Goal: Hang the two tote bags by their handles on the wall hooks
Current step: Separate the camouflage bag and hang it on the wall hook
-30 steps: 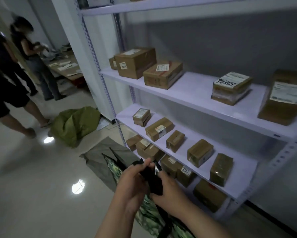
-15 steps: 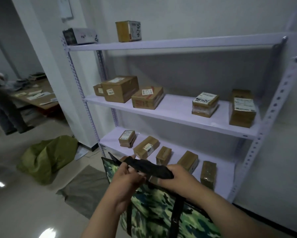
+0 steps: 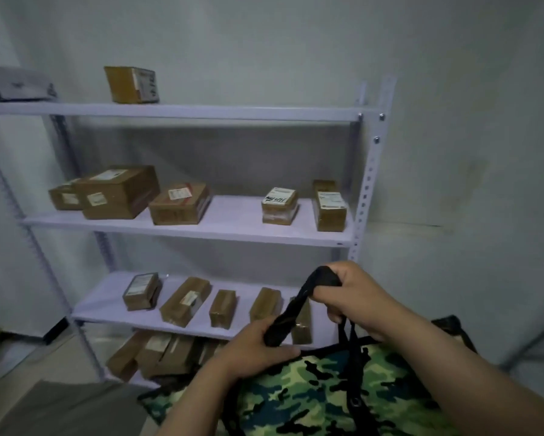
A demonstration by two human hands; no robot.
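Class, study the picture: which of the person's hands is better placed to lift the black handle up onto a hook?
Probably the right hand: it grips the black handle at its raised top, while the left hand holds it lower.

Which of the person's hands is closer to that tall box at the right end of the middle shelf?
The right hand. It grips the black handle almost directly below the tall box. The left hand sits lower and farther left.

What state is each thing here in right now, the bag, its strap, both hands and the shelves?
Camouflage tote bag: held up, not hung.
Black handle: stretched between both hands.
Left hand: closed on the handle's lower end.
Right hand: closed on the handle's upper end.
Shelf rack: stocked with sealed cardboard boxes.
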